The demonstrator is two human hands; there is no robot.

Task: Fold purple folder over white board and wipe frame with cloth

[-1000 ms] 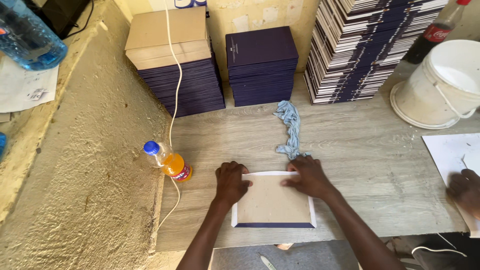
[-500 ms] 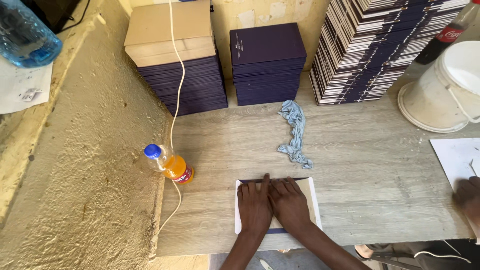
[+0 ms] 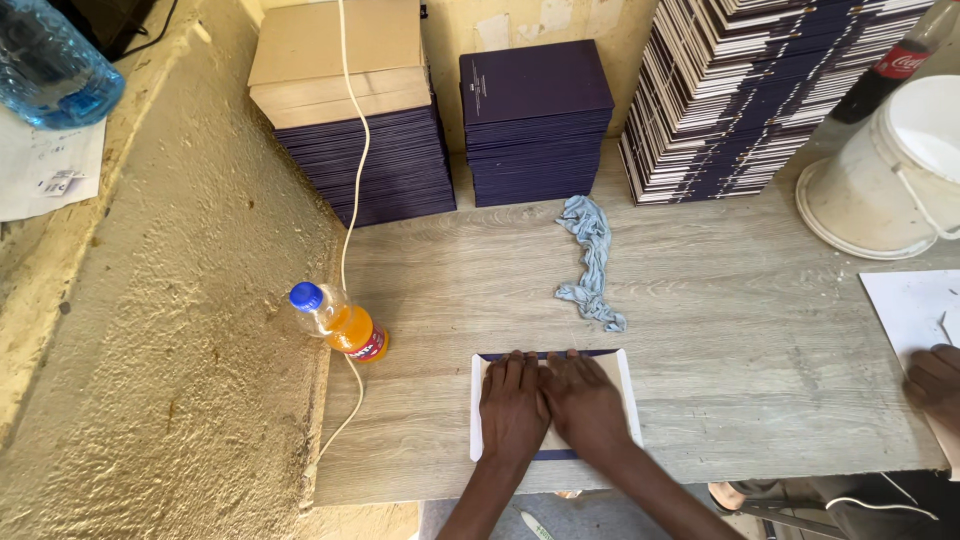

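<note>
Pressing down, my left hand [image 3: 513,408] and right hand [image 3: 585,405] lie flat, side by side on the board [image 3: 627,400], fingers stretched out and close together, gripping nothing. That board sits on the table [image 3: 760,340] at its near edge. A blue rag [image 3: 592,262] lies just beyond the board, an orange drink bottle [image 3: 340,322] to its left. Another person's hand [image 3: 935,385] rests far right of the board.

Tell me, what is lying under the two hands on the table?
Under the left hand and right hand lies a flat card, pale with dark blue edges. Its middle is covered by the hands, so nothing can be seen there.
</note>
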